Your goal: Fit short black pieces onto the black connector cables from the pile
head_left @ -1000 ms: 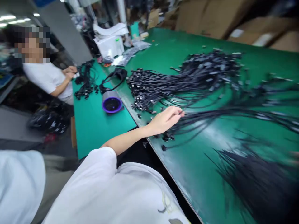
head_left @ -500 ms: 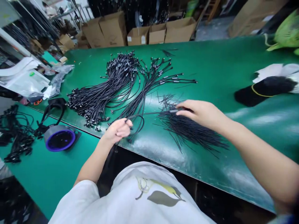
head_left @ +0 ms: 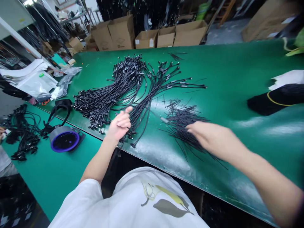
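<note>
My left hand (head_left: 121, 125) is closed around a black cable near the table's front edge, its index finger partly extended. A loop of that cable rises beside the fingers, and its grey sleeved end (head_left: 164, 120) reaches toward a pile of thin black ties (head_left: 184, 118). Over the right side of this pile is my right hand (head_left: 211, 134), fingertips pinched together down among the ties. What they pinch is hidden. Left of the pile, a bunch of black cables (head_left: 148, 93) with grey sleeves lies next to a larger cable heap (head_left: 111, 85).
A green table (head_left: 228, 76) carries everything. A black bundle with a yellow band (head_left: 269, 99) lies at the right. Leftward are a round purple-rimmed black device (head_left: 65, 141), papers (head_left: 35, 84) and more cables (head_left: 23, 133). Cardboard boxes (head_left: 190, 33) stand behind; another person's hand (head_left: 3, 133) shows at far left.
My right hand has let go of the cable's grey sleeved end and moved down and right onto the tie pile. My left hand has shifted slightly up. The view has turned slightly left.
</note>
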The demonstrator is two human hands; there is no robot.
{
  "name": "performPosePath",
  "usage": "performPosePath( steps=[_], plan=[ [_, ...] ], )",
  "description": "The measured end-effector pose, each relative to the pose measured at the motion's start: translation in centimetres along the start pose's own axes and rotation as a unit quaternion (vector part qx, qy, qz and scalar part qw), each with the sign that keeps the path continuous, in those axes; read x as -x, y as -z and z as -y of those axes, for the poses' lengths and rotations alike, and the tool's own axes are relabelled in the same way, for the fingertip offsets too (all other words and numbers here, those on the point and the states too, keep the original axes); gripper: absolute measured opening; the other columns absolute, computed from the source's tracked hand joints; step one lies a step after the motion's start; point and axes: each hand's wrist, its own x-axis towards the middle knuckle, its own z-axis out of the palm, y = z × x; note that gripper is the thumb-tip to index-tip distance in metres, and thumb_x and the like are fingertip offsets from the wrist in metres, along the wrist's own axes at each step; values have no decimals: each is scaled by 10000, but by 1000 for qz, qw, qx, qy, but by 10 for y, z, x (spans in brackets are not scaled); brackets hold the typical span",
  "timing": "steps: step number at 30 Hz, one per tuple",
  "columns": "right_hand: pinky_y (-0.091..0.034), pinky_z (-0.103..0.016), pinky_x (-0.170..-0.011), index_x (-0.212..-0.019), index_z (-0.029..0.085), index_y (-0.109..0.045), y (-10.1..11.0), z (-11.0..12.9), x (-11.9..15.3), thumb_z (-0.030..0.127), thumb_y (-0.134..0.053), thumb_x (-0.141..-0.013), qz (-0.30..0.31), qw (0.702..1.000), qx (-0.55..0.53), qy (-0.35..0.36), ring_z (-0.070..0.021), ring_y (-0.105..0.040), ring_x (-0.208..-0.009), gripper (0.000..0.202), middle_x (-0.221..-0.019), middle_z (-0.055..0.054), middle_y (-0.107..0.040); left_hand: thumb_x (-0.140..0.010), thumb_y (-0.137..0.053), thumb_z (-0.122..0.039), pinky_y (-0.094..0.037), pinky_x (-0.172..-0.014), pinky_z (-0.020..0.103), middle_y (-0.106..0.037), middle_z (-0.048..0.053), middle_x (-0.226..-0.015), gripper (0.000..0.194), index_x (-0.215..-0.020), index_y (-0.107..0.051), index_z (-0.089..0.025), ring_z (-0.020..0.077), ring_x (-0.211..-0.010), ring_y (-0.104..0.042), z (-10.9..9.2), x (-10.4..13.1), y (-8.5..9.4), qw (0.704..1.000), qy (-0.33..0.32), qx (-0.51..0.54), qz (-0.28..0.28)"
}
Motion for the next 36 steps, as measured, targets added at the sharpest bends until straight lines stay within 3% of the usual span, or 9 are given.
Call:
performPosePath(
  steps=[5,10,13,15,20,25,29,34,36],
  plan=[
    [-469,-307,-645,-870,187,-656,-13,1,5,213,-388,-959,51,998,-20,30,-210,-660,-722,283,-789,-64,-687,-993,-420,-241,-451,-618,130,-569,-22,-749,283,-1226,-579,-229,43,-651,-572,-7,-2,-1,995,-98,4,-26],
    [-444,-260,-637,-827,191,-638,-6,52,-19,247,-370,-983,162,961,-211,80,-157,-621,-688,315,-770,-30,-666,-922,-550,-379,-451,-952,320,-654,86,-1087,289,-1096,-654,-173,196,-1068,-593,42,4,-26,931,-72,-325,151],
    [-447,-263,-709,-842,196,-640,6,47,-38,314,-369,-992,90,948,-304,3,-153,-616,-749,331,-816,-34,-665,-947,-503,-391,-433,-904,311,-669,66,-904,288,-1007,-661,-158,166,-910,-610,57,17,-36,856,-9,-444,266],
    [-454,-281,-756,-890,196,-626,3,40,-45,372,-458,-955,11,934,-352,-68,-166,-608,-812,252,-874,-45,-657,-951,-489,-414,-444,-732,275,-581,7,-692,302,-990,-628,-149,120,-676,-561,58,21,-39,873,13,-401,277],
    [-482,-297,-763,-1029,194,-584,-37,49,-52,508,-630,-822,-99,803,-551,-205,-171,-583,-863,379,-977,-55,-618,-874,-585,-498,-375,-538,242,-429,-57,-578,348,-859,-559,-151,84,-473,-425,64,13,-41,959,52,-182,212],
    [-280,-194,-440,-787,170,-607,-55,64,-53,455,-644,-823,-144,650,-681,-304,-67,-339,-515,289,-657,28,-475,-907,-463,-592,-424,-877,316,-580,44,-699,474,-782,-569,-148,202,-916,-598,92,15,-34,955,43,-250,151],
    [-269,-183,-413,-792,185,-593,-54,76,-54,451,-736,-747,-144,571,-748,-305,-64,-341,-518,306,-703,23,-482,-931,-370,-610,-426,-832,306,-446,-23,-642,450,-778,-454,-195,168,-790,-563,113,18,-23,952,-36,-297,67],
    [-498,-246,-715,-809,193,-530,-62,105,-54,502,-558,-899,-222,650,-677,-265,-169,-591,-1021,323,-1209,-73,-540,-970,-373,-441,-442,-822,310,-572,38,-861,307,-1025,-498,-166,172,-826,-560,118,20,-19,865,-42,-490,101],
    [-506,-263,-731,-815,198,-471,-64,113,-53,488,-536,-920,-239,660,-665,-254,-162,-630,-970,315,-1221,-70,-549,-966,-379,-371,-445,-857,320,-593,62,-947,285,-1089,-514,-152,189,-908,-566,116,22,-20,847,-19,-508,154]
  ],
)
